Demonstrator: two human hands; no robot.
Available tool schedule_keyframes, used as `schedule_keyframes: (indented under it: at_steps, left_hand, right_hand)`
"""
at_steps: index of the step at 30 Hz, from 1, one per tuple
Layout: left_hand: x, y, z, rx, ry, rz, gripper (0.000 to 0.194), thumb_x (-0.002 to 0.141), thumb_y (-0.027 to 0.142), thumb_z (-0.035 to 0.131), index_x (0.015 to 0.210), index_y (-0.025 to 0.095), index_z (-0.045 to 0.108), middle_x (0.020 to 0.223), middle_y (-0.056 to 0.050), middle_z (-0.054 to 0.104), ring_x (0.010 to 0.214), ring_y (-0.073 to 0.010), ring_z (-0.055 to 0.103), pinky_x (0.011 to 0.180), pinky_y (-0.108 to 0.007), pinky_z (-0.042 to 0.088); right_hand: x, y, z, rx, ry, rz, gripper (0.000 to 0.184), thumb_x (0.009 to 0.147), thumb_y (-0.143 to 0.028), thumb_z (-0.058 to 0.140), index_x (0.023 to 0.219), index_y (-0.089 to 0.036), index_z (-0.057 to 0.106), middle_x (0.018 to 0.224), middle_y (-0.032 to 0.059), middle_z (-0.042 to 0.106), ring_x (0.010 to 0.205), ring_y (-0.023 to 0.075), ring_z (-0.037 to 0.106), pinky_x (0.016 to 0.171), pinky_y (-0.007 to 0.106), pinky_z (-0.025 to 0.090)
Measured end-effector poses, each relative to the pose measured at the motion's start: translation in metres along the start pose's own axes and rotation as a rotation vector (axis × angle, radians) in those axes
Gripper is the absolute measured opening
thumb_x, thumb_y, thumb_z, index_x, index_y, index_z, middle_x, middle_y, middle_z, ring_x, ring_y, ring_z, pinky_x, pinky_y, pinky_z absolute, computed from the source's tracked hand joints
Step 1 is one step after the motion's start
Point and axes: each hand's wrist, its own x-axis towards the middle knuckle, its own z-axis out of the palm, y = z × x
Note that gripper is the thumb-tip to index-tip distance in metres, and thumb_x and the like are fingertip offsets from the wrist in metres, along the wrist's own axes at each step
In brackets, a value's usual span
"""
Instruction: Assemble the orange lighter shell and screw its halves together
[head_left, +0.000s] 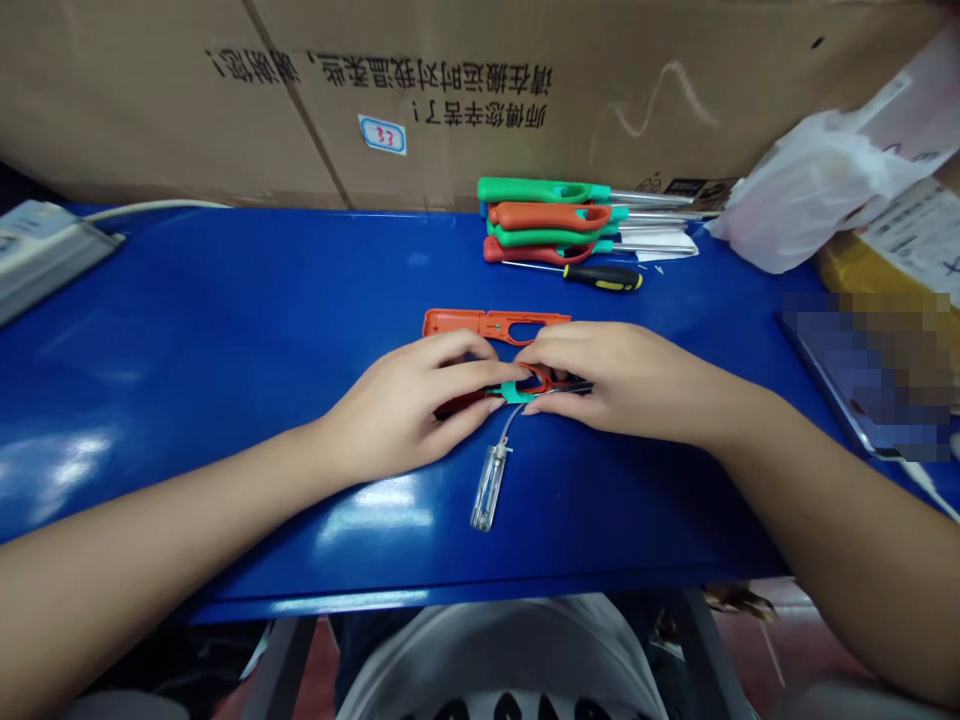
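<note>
- Left hand (416, 400), right hand (619, 380): fingers pinching one orange casing (551, 381).
- One clear tank (489, 490), nearside of fingers.
- One orange half-shell (457, 323), four-plus lighters (547, 216): beyond fingers.
- One sticker (382, 135), farthest: "33".

1 view is on record, taken from the person's head. The camera is sited above the near side of the surface (225, 330) and faces forward and down. Range is close: the left hand (409, 405) and right hand (626, 385) lie near mid-frame, within arm's reach of the lens. The left forearm (225, 520) enters at the lower left, the right forearm (817, 500) at the lower right. Coverage extends up to a cardboard box (150, 110), which spans most of the top. The bottom margin takes in white clothing (502, 660) and, beside it, the floor (802, 645).
</note>
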Motion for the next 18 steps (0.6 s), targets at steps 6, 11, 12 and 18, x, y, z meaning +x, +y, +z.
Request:
schedule_keyframes:
  at_steps: [6, 11, 12, 18]
  left_hand:
    - [0.0, 0.0, 0.0, -0.052, 0.032, -0.025, 0.024, 0.101, 0.02, 0.06, 0.124, 0.021, 0.067, 0.116, -0.006, 0.068, 0.108, -0.0176, 0.067, 0.094, -0.029, 0.054]
    - [0.001, 0.003, 0.0, -0.044, 0.022, -0.079, 0.018, 0.099, 0.021, 0.063, 0.117, 0.018, 0.062, 0.114, -0.006, 0.07, 0.105, -0.0172, 0.068, 0.093, -0.029, 0.054]
    - [0.001, 0.003, 0.0, -0.044, 0.03, -0.092, 0.017, 0.098, 0.022, 0.063, 0.115, 0.018, 0.061, 0.111, -0.005, 0.071, 0.102, -0.0167, 0.068, 0.091, -0.028, 0.055]
    - [0.0, 0.001, 0.003, -0.041, 0.061, -0.127, 0.014, 0.097, 0.017, 0.063, 0.11, 0.018, 0.058, 0.107, -0.004, 0.071, 0.095, -0.0147, 0.069, 0.084, -0.025, 0.055]
  right_hand:
    - [-0.001, -0.005, -0.001, 0.024, 0.127, 0.043, 0.033, 0.09, -0.039, 0.073, 0.115, -0.02, 0.064, 0.114, 0.0073, 0.066, 0.102, 0.023, 0.063, 0.079, 0.032, 0.045]
    - [0.003, -0.014, 0.003, 0.099, 0.264, 0.117, 0.014, 0.09, -0.033, 0.073, 0.088, -0.019, 0.069, 0.084, 0.0025, 0.063, 0.079, 0.0169, 0.058, 0.067, 0.03, 0.04]
    - [0.004, -0.016, 0.004, 0.095, 0.263, 0.137, 0.015, 0.09, -0.033, 0.072, 0.085, -0.019, 0.07, 0.079, 0.0016, 0.062, 0.075, 0.016, 0.057, 0.065, 0.03, 0.038]
    - [0.008, -0.026, 0.016, 0.11, 0.25, 0.218, 0.013, 0.091, -0.028, 0.068, 0.083, -0.019, 0.074, 0.065, -0.0012, 0.06, 0.063, 0.0127, 0.053, 0.062, 0.029, 0.035]
